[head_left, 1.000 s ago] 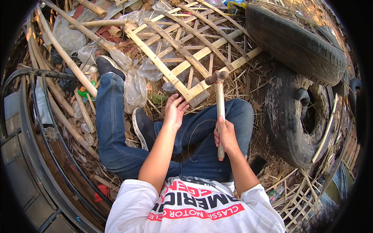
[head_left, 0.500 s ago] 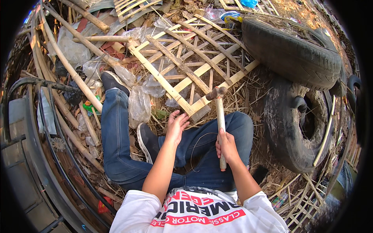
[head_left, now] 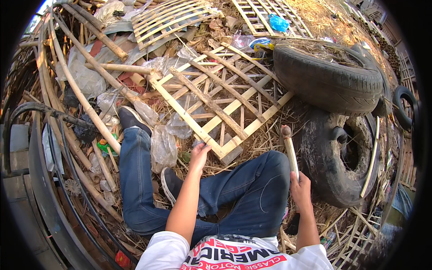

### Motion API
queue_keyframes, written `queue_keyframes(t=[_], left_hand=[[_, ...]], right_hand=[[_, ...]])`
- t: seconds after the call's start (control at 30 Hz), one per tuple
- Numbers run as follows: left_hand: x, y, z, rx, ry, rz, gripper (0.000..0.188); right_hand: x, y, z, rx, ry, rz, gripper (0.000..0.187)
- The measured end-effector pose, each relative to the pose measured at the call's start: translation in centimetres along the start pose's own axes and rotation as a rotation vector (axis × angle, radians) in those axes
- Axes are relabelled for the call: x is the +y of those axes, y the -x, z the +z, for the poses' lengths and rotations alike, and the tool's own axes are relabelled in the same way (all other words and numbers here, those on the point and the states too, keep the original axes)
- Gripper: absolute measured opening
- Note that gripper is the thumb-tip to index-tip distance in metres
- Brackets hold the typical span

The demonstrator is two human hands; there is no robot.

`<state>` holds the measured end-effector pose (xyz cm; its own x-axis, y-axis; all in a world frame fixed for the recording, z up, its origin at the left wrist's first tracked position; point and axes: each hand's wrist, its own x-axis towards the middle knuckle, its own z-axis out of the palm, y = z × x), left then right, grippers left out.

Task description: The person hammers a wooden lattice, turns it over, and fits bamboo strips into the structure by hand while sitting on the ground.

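A bamboo lattice panel [head_left: 234, 107] lies ahead of me, one corner pointing toward my body. Close to that corner, my left hand [head_left: 198, 158] pinches the panel's left edge strip, the fingertips partly hidden at the wood. Under the corner sits a grey block [head_left: 232, 155]. My right hand [head_left: 300, 191] is wrapped around the pale handle of a hammer [head_left: 292, 157], held upright beside my right knee, apart from the panel. Across the jeans on my right leg [head_left: 265, 184] runs a thin pale strand.
Two worn tyres, one upper [head_left: 328, 78] and one lower [head_left: 310, 157], stand at the right. Bamboo poles [head_left: 81, 85] and a black metal frame [head_left: 67, 162] line the left. Plastic bags [head_left: 163, 148] litter the straw-covered ground. More lattice panels [head_left: 171, 20] lie at the back.
My right hand has carried the hammer off the panel's edge, to the right and toward me. My left hand has closed on the panel's edge, no longer spread near the corner.
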<state>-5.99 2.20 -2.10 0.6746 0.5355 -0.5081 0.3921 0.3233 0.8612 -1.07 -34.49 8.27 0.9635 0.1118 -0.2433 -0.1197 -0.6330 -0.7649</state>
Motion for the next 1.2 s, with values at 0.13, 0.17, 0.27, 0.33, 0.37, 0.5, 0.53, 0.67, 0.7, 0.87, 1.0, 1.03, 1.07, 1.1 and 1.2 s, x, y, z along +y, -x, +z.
queue_keyframes(t=[0.13, 0.17, 0.27, 0.33, 0.37, 0.5, 0.53, 0.67, 0.7, 0.87, 1.0, 1.03, 1.07, 1.1, 1.2], left_hand=[[1.9, -0.5, -0.8, 0.001, 0.120, -0.040, 0.028], [1.6, -1.3, -0.9, -0.009, 0.179, -0.067, 0.028], [1.0, -1.6, 0.5, 0.010, 0.255, -0.049, 0.026], [1.3, -0.7, 0.7, 0.037, 0.369, 0.004, 0.024], [1.5, -0.3, 0.8, 0.050, 0.407, 0.022, 0.023], [3.0, 1.1, 1.4, 0.057, 0.538, 0.048, 0.020], [3.3, 1.4, 1.5, 0.047, 0.576, 0.042, 0.020], [4.6, 2.7, 2.3, -0.055, 0.764, -0.022, 0.029], [5.0, 3.1, 2.5, -0.034, 0.735, 0.003, 0.030], [5.2, 4.6, 3.3, -0.109, 0.768, -0.026, 0.028], [5.8, 6.9, 5.1, -0.166, 0.770, -0.013, 0.027], [6.2, 7.5, 5.3, -0.169, 0.790, -0.025, 0.026], [6.6, 8.1, 5.5, -0.172, 0.813, -0.038, 0.026], [6.8, 8.5, 5.4, -0.164, 0.829, -0.037, 0.025], [8.0, 9.2, 4.5, -0.175, 0.895, -0.006, 0.038]], right_hand=[[-0.8, -0.5, -1.9, 0.110, 0.326, -0.010, 0.040], [-0.1, -0.7, -2.0, 0.114, 0.340, -0.002, 0.039], [3.1, -1.6, -1.6, 0.126, 0.368, 0.023, 0.039], [4.2, -2.0, -0.6, 0.105, 0.363, 0.021, 0.038], [4.7, -2.5, -0.1, 0.059, 0.366, 0.088, 0.037], [6.9, -3.0, 1.9, 0.062, 0.386, 0.062, 0.033], [7.2, -3.1, 2.1, 0.062, 0.401, 0.074, 0.032], [8.5, -3.5, 2.1, 0.054, 0.380, 0.102, 0.034], [8.7, -3.6, 2.1, 0.047, 0.356, 0.104, 0.035], [8.8, -4.0, 2.2, 0.033, 0.307, 0.124, 0.035], [9.6, -3.8, 2.0, -0.038, 0.301, 0.179, 0.035], [10.0, -3.7, 1.9, -0.058, 0.282, 0.180, 0.036], [10.4, -3.5, 1.9, -0.078, 0.266, 0.180, 0.037], [11.0, -3.4, 1.8, -0.097, 0.250, 0.180, 0.038], [13.9, -3.3, 2.2, -0.025, 0.295, 0.125, 0.041]])
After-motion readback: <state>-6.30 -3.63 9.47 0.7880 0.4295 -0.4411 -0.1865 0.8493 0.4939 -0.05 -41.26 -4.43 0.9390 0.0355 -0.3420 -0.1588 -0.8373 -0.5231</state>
